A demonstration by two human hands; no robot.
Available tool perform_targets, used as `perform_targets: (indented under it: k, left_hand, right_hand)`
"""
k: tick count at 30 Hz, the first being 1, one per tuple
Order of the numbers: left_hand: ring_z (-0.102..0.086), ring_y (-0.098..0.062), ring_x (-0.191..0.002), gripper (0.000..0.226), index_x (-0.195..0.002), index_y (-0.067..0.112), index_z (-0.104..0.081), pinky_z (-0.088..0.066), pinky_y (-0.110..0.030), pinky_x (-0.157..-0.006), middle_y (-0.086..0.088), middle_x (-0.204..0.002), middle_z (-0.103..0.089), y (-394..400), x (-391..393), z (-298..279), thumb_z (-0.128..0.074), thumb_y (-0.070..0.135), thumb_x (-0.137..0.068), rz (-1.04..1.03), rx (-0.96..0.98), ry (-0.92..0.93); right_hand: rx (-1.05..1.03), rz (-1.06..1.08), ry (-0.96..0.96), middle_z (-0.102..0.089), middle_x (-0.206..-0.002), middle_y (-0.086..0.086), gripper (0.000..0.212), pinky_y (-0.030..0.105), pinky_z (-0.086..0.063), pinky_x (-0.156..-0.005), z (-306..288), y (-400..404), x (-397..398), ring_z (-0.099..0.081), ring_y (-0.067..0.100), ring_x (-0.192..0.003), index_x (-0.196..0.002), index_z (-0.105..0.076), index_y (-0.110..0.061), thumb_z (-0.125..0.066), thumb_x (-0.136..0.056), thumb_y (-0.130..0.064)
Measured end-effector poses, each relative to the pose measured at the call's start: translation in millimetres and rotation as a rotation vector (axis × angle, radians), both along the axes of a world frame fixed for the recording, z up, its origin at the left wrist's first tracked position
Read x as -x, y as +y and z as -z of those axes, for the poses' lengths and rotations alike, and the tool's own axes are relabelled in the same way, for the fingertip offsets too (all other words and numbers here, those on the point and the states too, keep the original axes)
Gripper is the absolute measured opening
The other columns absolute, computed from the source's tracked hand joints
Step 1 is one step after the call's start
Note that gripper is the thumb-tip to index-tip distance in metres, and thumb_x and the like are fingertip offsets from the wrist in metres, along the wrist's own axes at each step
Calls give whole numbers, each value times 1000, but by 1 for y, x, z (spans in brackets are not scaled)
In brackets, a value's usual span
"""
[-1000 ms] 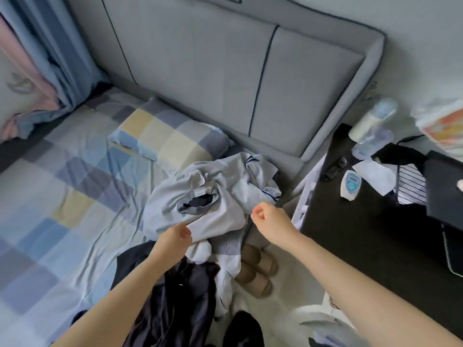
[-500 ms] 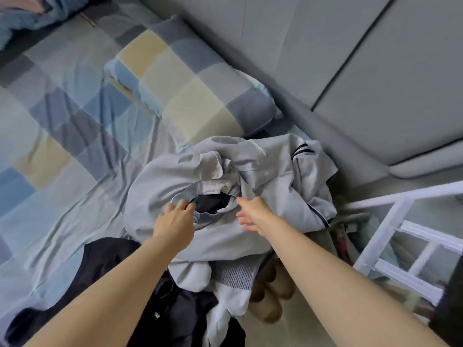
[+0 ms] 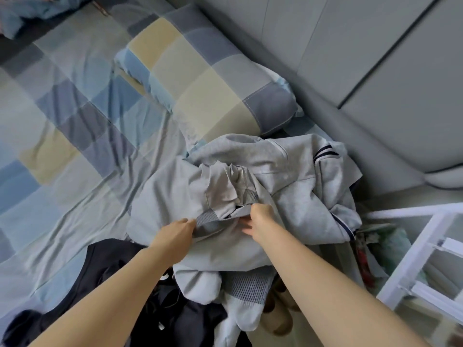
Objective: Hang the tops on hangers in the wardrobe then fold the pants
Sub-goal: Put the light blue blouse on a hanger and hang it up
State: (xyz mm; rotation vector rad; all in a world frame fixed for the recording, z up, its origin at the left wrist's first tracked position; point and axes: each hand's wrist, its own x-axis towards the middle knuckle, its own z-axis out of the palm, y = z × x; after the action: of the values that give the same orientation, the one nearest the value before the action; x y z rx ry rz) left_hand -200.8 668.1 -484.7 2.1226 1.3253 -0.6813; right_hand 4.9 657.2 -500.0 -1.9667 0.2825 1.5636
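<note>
A crumpled grey sweatshirt with navy stripes lies in a heap at the bed's right edge. Its ribbed grey band runs across the middle of the heap. My left hand grips the left end of that band. My right hand holds the band's right end, fingers curled into the cloth. A dark navy garment lies beneath my left forearm. Paler grey clothes with a ribbed cuff hang off the bed edge between my arms.
A checked pillow lies behind the heap on the checked sheet. The grey padded headboard runs along the right. A white shelf frame stands at the right edge; brown slippers sit on the floor.
The view has closed in on the heap. Both hands moved onto the ribbed band, drew it flatter and pulled its ends apart, closing the dark opening that showed before.
</note>
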Motion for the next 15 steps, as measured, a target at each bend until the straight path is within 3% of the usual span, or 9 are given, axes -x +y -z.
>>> perform_targets:
  k: [3, 6, 8, 11, 13, 15]
  left_hand:
    - [-54, -22, -81, 7, -99, 18, -46, -42, -33, -70, -1, -97, -57, -24, 7, -28, -41, 23, -100, -154, 52, -213]
    - [-50, -11, -63, 8, -94, 28, -42, -34, -25, -55, 5, -74, -59, -51, 12, -60, -43, 35, -98, -297, 64, -375]
    - [-53, -8, -65, 15, -95, 30, -44, -38, -29, -60, 7, -68, -59, -65, 20, -89, -43, 45, -97, -428, 82, -438]
    - [-58, -12, -78, 19, -102, 31, -49, -44, -31, -73, 7, -82, -63, -81, 31, -123, -43, 48, -98, -590, 124, -547]
    - [-60, -9, -80, 22, -115, 34, -44, -44, -24, -72, 7, -86, -63, -96, 48, -155, -49, 46, -97, -610, 159, -577]
    - [-62, -7, -86, 45, -132, 38, -32, -43, -24, -73, 11, -95, -64, -115, 69, -189, -54, 49, -94, -552, 200, -576]
  right_hand:
    - [-60, 133, 39, -52, -133, 16, 39, 53, -49, -90, -26, -9, 6, -55, 35, -114, -136, -43, -10, -29, -102, -18]
    - [-178, 115, -112, -61, -113, 17, 19, 51, -54, -83, -63, -21, 15, -62, 32, -96, -112, -51, -14, -44, -94, -16]
    - [-286, 15, -203, -61, -106, 13, 10, 41, -53, -76, -101, -33, 27, -61, 26, -89, -96, -48, -20, -54, -88, -16]
    - [-414, -240, -384, -57, -103, 1, 19, 28, -46, -67, -155, -56, 45, -57, 15, -84, -95, -49, -28, -58, -86, -15]
    - [-531, -395, -497, -58, -97, -3, 23, 25, -48, -70, -203, -81, 68, -57, 12, -84, -90, -51, -30, -59, -85, -9]
    - [-652, -541, -606, -60, -92, -8, 26, 21, -48, -78, -255, -110, 96, -58, 9, -88, -87, -56, -27, -61, -83, -2]
